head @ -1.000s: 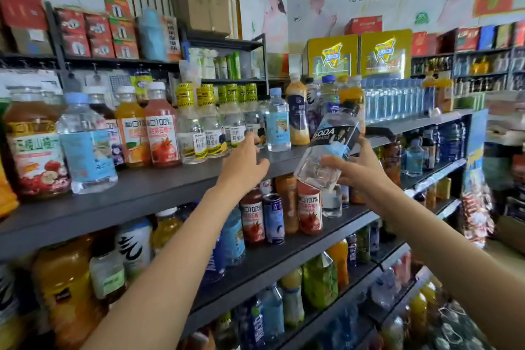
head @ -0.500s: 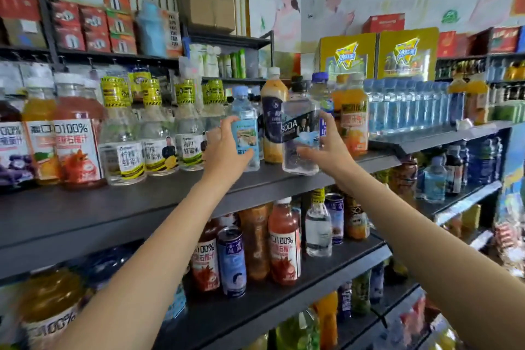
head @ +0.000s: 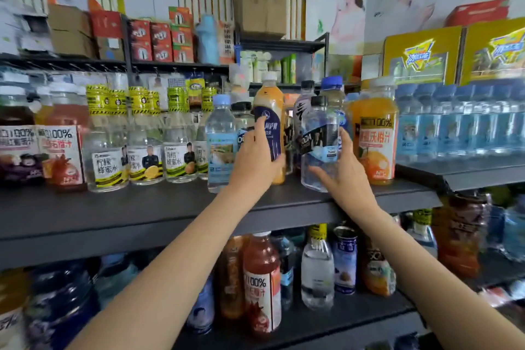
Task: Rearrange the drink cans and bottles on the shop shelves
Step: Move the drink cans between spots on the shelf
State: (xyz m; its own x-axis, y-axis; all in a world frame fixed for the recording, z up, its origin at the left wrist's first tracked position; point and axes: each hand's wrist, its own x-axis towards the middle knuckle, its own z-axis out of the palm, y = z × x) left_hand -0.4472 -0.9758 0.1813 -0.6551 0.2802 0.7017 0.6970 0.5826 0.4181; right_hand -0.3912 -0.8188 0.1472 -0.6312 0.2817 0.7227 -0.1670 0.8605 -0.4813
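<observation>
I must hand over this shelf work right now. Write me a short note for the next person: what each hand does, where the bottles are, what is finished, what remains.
Left hand: grips the orange juice bottle with a dark blue label, which stands on the dark grey upper shelf.
Right hand: holds the clear soda bottle with a black cap and black label low at the shelf front, between the blue-label bottle and the wide orange juice bottle with an orange label. Whether its base rests on the shelf cannot be told.
Done: soda bottle brought to its gap.
Left: set it down, release both hands, straighten the row.
</observation>
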